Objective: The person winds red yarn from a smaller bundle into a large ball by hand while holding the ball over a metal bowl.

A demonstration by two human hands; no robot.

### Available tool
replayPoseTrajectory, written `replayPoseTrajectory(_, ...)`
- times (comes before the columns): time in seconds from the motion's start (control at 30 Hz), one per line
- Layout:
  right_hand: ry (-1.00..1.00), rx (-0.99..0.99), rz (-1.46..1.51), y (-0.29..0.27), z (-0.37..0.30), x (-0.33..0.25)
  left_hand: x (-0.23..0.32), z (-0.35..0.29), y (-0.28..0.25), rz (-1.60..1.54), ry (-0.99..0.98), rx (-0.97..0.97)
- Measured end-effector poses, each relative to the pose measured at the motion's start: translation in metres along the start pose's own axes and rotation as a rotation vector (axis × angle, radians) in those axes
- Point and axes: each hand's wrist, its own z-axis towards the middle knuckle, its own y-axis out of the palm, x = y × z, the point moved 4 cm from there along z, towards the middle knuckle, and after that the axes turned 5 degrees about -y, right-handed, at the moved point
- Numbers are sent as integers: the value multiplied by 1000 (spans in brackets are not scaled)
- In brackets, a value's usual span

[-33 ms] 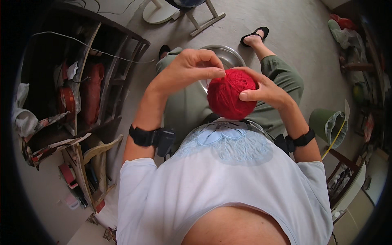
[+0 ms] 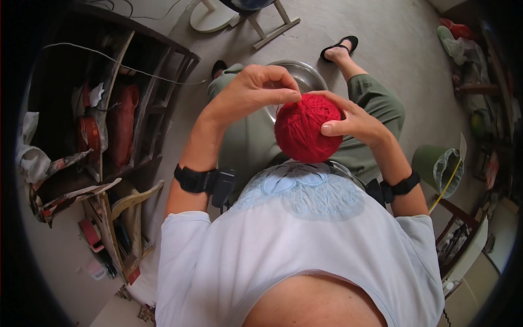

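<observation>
A round ball of red yarn (image 2: 308,131) is held above my lap, its wound strands crossing in several directions. My right hand (image 2: 354,120) grips it from the right side, the thumb lying on its face and the fingers reaching over its far side. At the ball's far left edge my left hand (image 2: 259,90) has thumb and forefinger pinched together on what looks like the yarn strand, which is too thin to trace clearly. Beyond the ball, partly hidden by it and my left hand, a metal basin (image 2: 305,72) stands between my legs.
To the left are a dark wooden shelf unit (image 2: 180,60) with red items in it and a wooden chair (image 2: 136,199). A wooden-legged stand (image 2: 278,30) is ahead. A green bin (image 2: 427,163) with a plastic liner stands at the right, near stacked belongings.
The ball of yarn has shifted slightly toward me and to the left, and its surface strands show at a different angle. Both hands stay almost in place.
</observation>
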Motion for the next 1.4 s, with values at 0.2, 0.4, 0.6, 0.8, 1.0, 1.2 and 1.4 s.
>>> replayPoseTrajectory(0.2,-216,-127,247,-9,-3,0,-46,7,1,-80,-25,153)
replayPoseTrajectory(0.4,-492,300,327,-27,-1,-25,-81,-19,21,-114,-262,85)
replayPoseTrajectory(0.6,-347,641,157,-48,12,-2,-41,-35,45,42,-274,-132)
replayPoseTrajectory(0.8,-128,278,-132,-24,10,3,20,-25,28,306,46,-150)
replayPoseTrajectory(1.0,113,-59,-85,-10,0,7,-6,-12,19,94,-35,-50)
replayPoseTrajectory(1.2,16,-76,-86,-1,-7,32,-34,-17,26,-132,-165,6)
replayPoseTrajectory(1.4,-56,25,-197,8,-14,37,-46,-15,21,-89,-154,21)
